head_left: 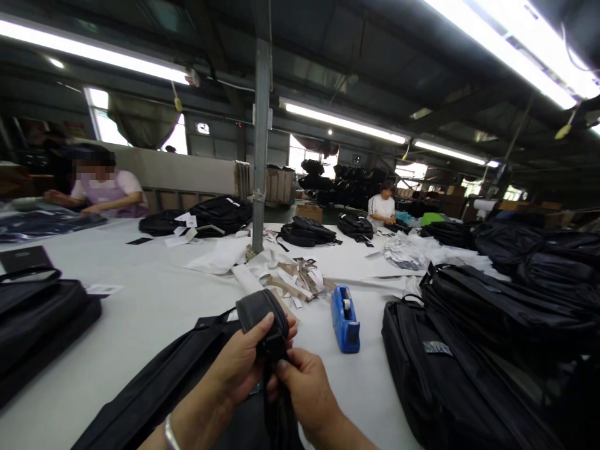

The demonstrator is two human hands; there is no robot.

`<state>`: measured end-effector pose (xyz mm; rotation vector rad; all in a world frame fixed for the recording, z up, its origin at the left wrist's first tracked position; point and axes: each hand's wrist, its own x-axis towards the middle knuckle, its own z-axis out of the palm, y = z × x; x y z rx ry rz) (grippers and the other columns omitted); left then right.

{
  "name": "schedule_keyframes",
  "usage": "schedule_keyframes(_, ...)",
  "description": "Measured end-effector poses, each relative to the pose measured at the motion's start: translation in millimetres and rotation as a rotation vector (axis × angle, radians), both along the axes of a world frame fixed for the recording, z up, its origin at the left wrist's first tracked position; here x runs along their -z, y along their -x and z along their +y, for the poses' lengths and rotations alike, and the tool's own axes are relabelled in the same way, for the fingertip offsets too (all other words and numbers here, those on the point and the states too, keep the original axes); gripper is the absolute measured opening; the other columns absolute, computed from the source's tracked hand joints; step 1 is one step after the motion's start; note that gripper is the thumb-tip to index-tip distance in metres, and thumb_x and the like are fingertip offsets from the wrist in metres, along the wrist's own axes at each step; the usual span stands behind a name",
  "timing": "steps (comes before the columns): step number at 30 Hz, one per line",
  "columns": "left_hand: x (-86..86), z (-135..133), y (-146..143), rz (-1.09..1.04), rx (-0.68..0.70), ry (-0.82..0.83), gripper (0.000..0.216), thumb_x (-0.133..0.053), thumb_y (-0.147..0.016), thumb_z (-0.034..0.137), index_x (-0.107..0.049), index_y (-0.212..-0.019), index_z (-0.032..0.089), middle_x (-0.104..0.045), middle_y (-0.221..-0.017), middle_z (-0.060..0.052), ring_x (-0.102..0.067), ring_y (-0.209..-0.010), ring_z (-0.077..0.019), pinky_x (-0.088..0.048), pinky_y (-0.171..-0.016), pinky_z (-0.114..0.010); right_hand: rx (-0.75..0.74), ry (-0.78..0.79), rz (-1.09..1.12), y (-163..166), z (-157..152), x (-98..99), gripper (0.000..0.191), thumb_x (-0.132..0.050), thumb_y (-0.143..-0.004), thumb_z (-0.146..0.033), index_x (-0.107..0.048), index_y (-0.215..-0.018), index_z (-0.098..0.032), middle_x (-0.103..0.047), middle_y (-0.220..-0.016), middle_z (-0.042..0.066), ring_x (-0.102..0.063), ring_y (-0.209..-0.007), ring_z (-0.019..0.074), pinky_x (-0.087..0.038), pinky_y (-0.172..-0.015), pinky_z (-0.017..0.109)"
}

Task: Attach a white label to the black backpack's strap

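Note:
A black bag point(154, 390) lies flat on the white table point(154, 300) right in front of me. Its padded handle point(260, 312) loops up from the bag. My left hand point(241, 365) grips that handle with the thumb pressed against its side. My right hand point(304, 390) pinches the strap just below the handle, touching the left hand. A silver bracelet sits on my left wrist.
A blue tape dispenser point(345, 319) stands just right of my hands. Black bags are piled at the right point(492, 350) and left point(37, 319). Paper scraps point(295, 278) surround a metal pillar point(260, 144). Two people work at the far side point(105, 187), point(382, 209).

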<state>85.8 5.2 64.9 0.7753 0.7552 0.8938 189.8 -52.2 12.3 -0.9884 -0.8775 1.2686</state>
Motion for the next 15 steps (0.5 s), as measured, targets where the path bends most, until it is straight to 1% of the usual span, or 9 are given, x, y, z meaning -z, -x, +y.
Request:
schedule_keyframes(2,1.4,-2.1,4.8,-0.001,0.079,-0.015,0.034,-0.06,-0.09,0.033,-0.068,-0.108,0.006,-0.074,-0.081,-0.015,-0.055,-0.036,-0.0147,-0.046,-0.031,-0.027,-0.017,-0.093,-0.022,0.3,5.7,-7.8,0.041,-0.071,-0.073,-0.054,-0.061,-0.069,-0.014,-0.063,-0.058,0.003,-0.054,-0.048,0.0114,-0.045,-0.053,0.025)
schedule_keyframes(3,0.6,-2.5,7.4,-0.004,0.096,-0.013,0.034,-0.059,-0.091,0.033,-0.068,-0.108,0.006,-0.074,-0.079,-0.014,-0.05,-0.031,-0.0128,-0.041,-0.027,-0.026,-0.045,-0.128,-0.046,-0.5,5.6,-10.4,0.042,-0.071,-0.074,-0.055,-0.062,-0.07,-0.014,-0.064,-0.06,0.003,-0.055,-0.049,0.0116,-0.045,-0.053,0.025)
schedule_keyframes(4,-1.4,-2.3,10.0,-0.011,0.085,-0.004,0.033,-0.059,-0.091,0.032,-0.068,-0.108,0.006,-0.074,-0.08,-0.015,-0.051,-0.032,-0.013,-0.042,-0.028,-0.026,-0.074,-0.144,-0.074,-1.5,3.9,-11.1,0.043,-0.071,-0.074,-0.056,-0.064,-0.072,-0.014,-0.066,-0.063,0.004,-0.056,-0.051,0.012,-0.045,-0.053,0.025)
schedule_keyframes(7,-12.9,-0.2,16.8,-0.041,-0.028,0.027,0.025,-0.064,-0.087,0.021,-0.07,-0.103,0.002,-0.075,-0.095,-0.02,-0.071,-0.065,-0.021,-0.06,-0.055,-0.029,-0.105,-0.065,-0.118,-2.3,-5.9,-1.1,0.05,-0.072,-0.071,-0.062,-0.066,-0.082,-0.013,-0.069,-0.068,0.006,-0.06,-0.052,0.0132,-0.047,-0.054,0.026)
schedule_keyframes(9,-21.7,1.1,19.3,-0.071,-0.072,0.021,0.022,-0.066,-0.085,0.017,-0.07,-0.102,0.002,-0.074,-0.103,-0.021,-0.073,-0.083,-0.024,-0.062,-0.076,-0.032,-0.082,0.03,-0.117,-0.5,-9.5,7.4,0.054,-0.074,-0.066,-0.064,-0.065,-0.082,-0.013,-0.068,-0.064,0.005,-0.059,-0.049,0.0135,-0.046,-0.051,0.025)
schedule_keyframes(10,-25.4,1.4,19.6,-0.078,-0.073,0.015,0.022,-0.067,-0.085,0.017,-0.071,-0.102,0.002,-0.074,-0.105,-0.021,-0.073,-0.084,-0.0241,-0.061,-0.079,-0.033,-0.068,0.06,-0.109,0.8,-8.9,8.4,0.054,-0.075,-0.065,-0.064,-0.064,-0.08,-0.013,-0.067,-0.062,0.005,-0.058,-0.047,0.0135,-0.044,-0.048,0.025)
schedule_keyframes(11,-28.3,1.4,19.4,-0.076,-0.061,0.014,0.023,-0.067,-0.085,0.018,-0.071,-0.101,0.002,-0.074,-0.104,-0.021,-0.073,-0.083,-0.0238,-0.062,-0.075,-0.032,-0.058,0.059,-0.099,2.1,-6.6,6.2,0.054,-0.075,-0.065,-0.064,-0.063,-0.078,-0.013,-0.067,-0.062,0.005,-0.058,-0.046,0.0135,-0.043,-0.047,0.025)
schedule_keyframes(13,-32.3,1.1,18.3,-0.06,0.008,0.031,0.029,-0.064,-0.088,0.026,-0.071,-0.104,0.003,-0.075,-0.099,-0.02,-0.071,-0.067,-0.0207,-0.059,-0.052,-0.026,-0.037,-0.021,-0.082,4.2,1.5,-7.6,0.049,-0.074,-0.068,-0.061,-0.063,-0.077,-0.014,-0.067,-0.063,0.004,-0.058,-0.047,0.0133,-0.044,-0.048,0.025)
schedule_keyframes(15,-35.6,1.2,18.3,-0.055,0.073,0.054,0.036,-0.061,-0.09,0.034,-0.07,-0.109,0.005,-0.076,-0.093,-0.018,-0.064,-0.049,-0.0157,-0.046,-0.034,-0.022,-0.028,-0.123,-0.086,5.3,9.9,-26.9,0.044,-0.073,-0.072,-0.056,-0.065,-0.077,-0.014,-0.066,-0.064,0.003,-0.058,-0.05,0.0127,-0.046,-0.052,0.025)
